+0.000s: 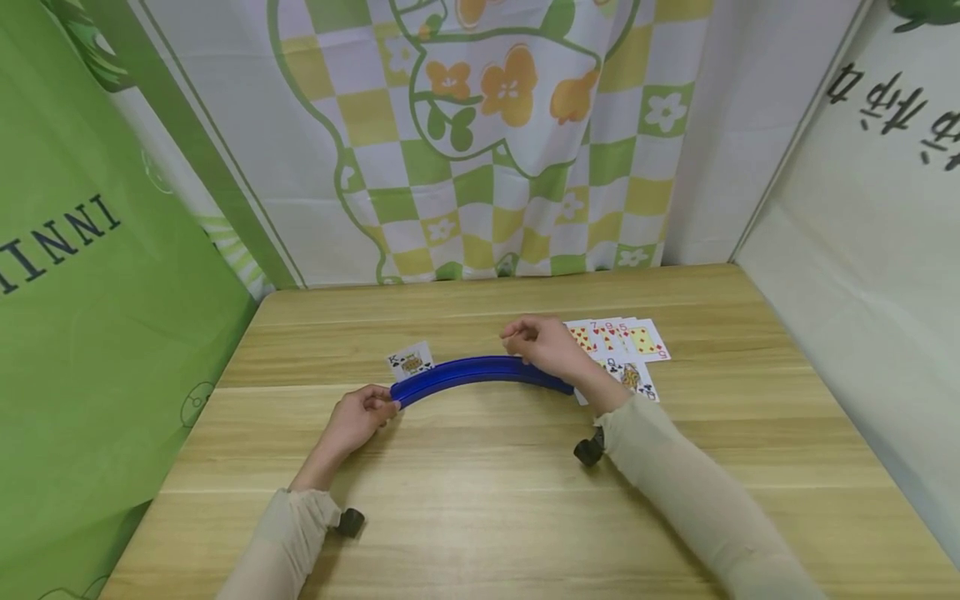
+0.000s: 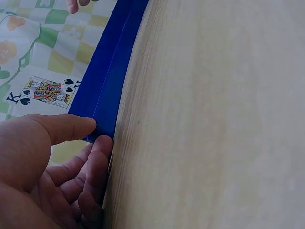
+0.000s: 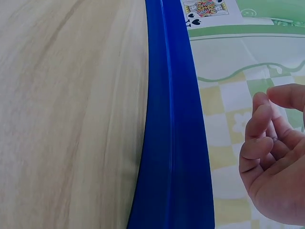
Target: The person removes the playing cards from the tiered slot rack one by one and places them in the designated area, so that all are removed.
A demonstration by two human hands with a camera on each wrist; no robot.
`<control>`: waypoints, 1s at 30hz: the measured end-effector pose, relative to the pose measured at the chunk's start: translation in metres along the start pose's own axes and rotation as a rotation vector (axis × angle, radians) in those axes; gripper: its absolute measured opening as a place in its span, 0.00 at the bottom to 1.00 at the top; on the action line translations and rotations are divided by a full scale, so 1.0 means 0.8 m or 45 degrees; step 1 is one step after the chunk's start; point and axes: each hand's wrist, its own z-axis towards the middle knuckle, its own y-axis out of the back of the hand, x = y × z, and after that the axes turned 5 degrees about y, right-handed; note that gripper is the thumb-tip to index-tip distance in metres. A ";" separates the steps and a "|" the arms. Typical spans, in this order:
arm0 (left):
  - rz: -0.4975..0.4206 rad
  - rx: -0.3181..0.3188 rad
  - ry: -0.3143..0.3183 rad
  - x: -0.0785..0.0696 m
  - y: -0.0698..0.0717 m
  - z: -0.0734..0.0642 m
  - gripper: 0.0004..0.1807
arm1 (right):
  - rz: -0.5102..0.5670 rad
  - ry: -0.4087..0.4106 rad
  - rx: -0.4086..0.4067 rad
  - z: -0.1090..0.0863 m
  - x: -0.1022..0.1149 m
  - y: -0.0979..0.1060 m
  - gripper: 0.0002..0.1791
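A curved blue playing card holder lies across the middle of the table. My left hand pinches its left end, with the thumb on the face and the index finger at the front edge. Near that end a king of spades stands upright in the holder, also visible in the right wrist view. My right hand hovers over the right part of the holder. Its fingers are loosely bent, the thumb close to the index fingertip, and nothing shows between them.
Behind my right hand, face-up red-suit cards overlap on the table. A queen of clubs lies in front of them, partly covered by the right wrist. A patterned curtain hangs at the table's far edge.
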 end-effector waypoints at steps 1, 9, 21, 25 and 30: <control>0.003 -0.001 0.005 0.000 0.000 0.000 0.17 | 0.001 0.004 0.002 0.001 0.001 -0.001 0.12; 0.002 0.002 0.008 0.000 -0.001 -0.001 0.17 | -0.008 0.034 0.001 0.007 0.008 -0.011 0.10; 0.001 -0.002 0.009 0.000 -0.001 -0.001 0.17 | -0.079 0.041 0.020 0.015 0.019 -0.024 0.10; 0.000 -0.003 0.005 -0.001 -0.001 -0.001 0.17 | -0.027 0.060 0.039 0.020 0.024 -0.031 0.10; -0.008 0.003 0.007 -0.001 -0.001 -0.001 0.17 | -0.015 0.089 0.042 0.025 0.028 -0.041 0.10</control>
